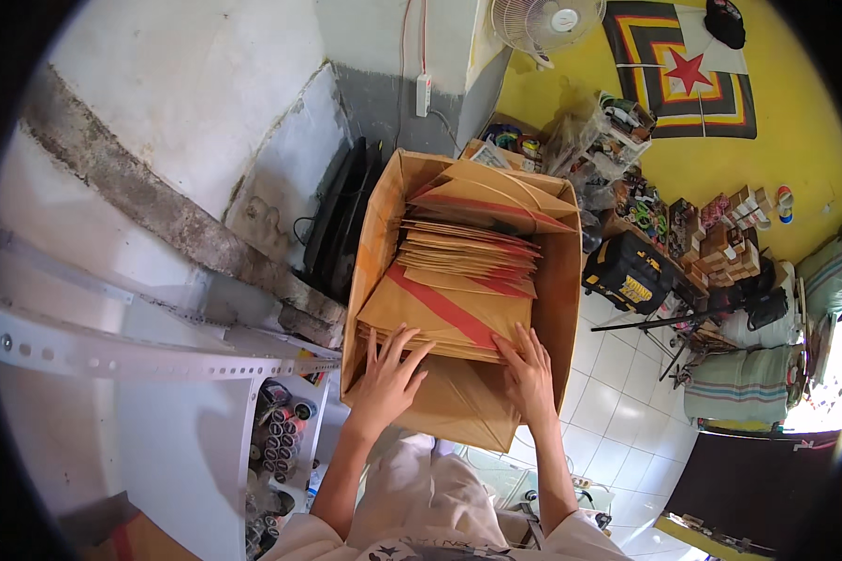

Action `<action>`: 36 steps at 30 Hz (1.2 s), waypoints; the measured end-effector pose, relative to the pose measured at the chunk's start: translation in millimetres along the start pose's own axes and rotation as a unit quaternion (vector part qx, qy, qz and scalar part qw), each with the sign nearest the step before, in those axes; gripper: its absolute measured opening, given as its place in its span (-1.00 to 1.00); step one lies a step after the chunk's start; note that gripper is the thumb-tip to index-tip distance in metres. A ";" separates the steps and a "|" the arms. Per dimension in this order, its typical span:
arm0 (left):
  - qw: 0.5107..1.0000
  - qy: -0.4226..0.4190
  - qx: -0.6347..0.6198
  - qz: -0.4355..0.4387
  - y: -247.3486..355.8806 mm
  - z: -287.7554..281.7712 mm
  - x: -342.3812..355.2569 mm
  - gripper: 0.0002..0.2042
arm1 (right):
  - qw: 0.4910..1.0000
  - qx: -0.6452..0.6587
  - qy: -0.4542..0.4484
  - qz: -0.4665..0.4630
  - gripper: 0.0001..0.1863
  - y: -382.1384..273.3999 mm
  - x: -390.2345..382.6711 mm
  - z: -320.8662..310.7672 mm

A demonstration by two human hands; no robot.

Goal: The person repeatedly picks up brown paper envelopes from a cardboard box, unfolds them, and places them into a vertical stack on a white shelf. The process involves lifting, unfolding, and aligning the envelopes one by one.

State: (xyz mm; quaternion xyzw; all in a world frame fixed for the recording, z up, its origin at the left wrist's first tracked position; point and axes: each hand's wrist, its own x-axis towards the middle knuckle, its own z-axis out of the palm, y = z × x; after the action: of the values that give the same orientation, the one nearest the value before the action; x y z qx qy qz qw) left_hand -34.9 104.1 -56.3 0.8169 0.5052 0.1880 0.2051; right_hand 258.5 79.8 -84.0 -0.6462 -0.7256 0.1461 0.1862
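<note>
So you've got both hands down in that big open cardboard box point(557, 280), right at the near end of the stack of flat cardboard pieces point(393, 304). Your left hand point(390, 379) is open, fingers spread, tips touching the stack's near edge on the left, and it hasn't closed on anything. Your right hand point(528, 369) has its fingers stretched out fairly straight over the right corner; can't tell whether the thumb's pinching a piece there.

Writing-wise, the boldest bit is yellow lettering on the black bag point(630, 271) over to your right. The cans point(281, 439) on the shelf to your left have dark round ends with pale markings, too small to read.

The pieces are plain brown kraft with a broad red diagonal band, thin and layered in the middle, with bigger curved sheets leaning at the far end. The box walls look creased and a bit shiny. Around you: a perforated metal rack point(150, 369), glossy white floor tiles point(617, 402), a striped green woven sack point(744, 383) and a red-star banner point(688, 70) on the yellow wall.
</note>
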 end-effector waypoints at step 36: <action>0.996 0.062 -0.053 0.023 130.1 2.1 -53.9 -0.76 | 0.963 0.190 0.151 -0.118 -0.67 -20.9 -110.7 -68.9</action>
State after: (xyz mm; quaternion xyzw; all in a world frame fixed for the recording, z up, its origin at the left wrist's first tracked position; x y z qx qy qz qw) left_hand 40.8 2.4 4.9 0.8033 0.4871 0.2694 0.2118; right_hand 282.3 -34.6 -22.4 -0.5230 -0.7190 0.1588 0.4293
